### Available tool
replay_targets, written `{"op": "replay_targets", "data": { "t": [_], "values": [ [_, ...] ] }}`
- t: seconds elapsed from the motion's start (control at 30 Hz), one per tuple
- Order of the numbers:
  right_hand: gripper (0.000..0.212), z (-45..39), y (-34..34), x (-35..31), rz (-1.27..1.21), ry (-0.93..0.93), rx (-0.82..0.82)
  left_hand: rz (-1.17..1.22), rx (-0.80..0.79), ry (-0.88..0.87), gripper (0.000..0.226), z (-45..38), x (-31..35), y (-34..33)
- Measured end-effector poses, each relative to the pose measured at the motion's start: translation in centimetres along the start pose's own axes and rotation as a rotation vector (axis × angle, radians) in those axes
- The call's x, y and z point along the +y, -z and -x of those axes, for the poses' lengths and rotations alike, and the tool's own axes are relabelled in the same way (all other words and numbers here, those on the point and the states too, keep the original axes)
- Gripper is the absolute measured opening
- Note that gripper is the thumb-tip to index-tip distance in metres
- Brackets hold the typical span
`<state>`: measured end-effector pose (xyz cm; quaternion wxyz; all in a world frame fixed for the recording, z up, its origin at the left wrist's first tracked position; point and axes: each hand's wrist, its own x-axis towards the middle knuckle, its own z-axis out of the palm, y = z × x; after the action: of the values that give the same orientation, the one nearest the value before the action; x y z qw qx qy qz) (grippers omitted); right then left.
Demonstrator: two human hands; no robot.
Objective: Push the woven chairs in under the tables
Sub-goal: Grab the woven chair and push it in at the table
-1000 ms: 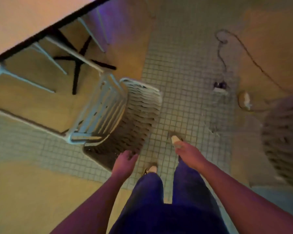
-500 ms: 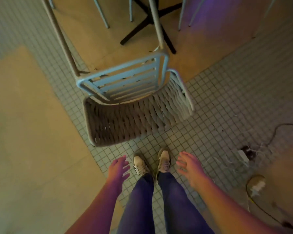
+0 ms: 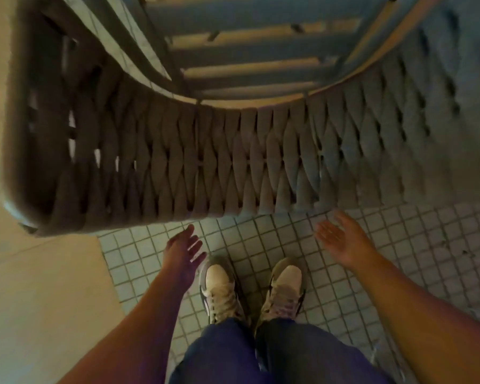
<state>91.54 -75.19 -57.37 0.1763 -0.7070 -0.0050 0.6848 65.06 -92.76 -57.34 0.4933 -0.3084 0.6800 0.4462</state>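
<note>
Woven chair (image 3: pixel 233 162) nearer; hands (image 3: pixel 182 249) empty; tiled floor (image 3: pixel 261 245).

One woven chair (image 3: pixel 233 162) fills the upper frame from nine o'clock to three o'clock; its seat shows about four pale slats (image 3: pixel 250 67) near twelve o'clock, though blur makes the count unsure. Two bare hands show, both spread wide: the left hand (image 3: pixel 182 249) just left of centre and the right hand (image 3: pixel 344 241) toward four o'clock. Two pale sneakers, a left sneaker (image 3: pixel 219 286) and a right sneaker (image 3: pixel 284 289), stand side by side toward six o'clock. Two floor surfaces meet: small grey tiles (image 3: pixel 427 259) and plain tan flooring (image 3: pixel 45 300).
</note>
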Motion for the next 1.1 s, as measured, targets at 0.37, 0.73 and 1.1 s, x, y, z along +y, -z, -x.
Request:
{"op": "replay_targets", "data": {
  "t": [0.37,0.73,1.1],
  "values": [
    [0.044,-11.6,-1.1,-0.1,-0.142,0.245,-0.088,0.178,-0.152,-0.137,0.024,-12.9,-0.4,-1.5],
    [0.032,3.6,1.2,-0.3,-0.119,0.159,-0.027,0.176,-0.078,-0.126,0.032,2.9,3.5,3.7],
    [0.038,27.8,2.1,-3.7,0.019,0.118,0.093,0.073,0.073,-0.172,0.041,26.7,9.5,8.4]
  ]
}}
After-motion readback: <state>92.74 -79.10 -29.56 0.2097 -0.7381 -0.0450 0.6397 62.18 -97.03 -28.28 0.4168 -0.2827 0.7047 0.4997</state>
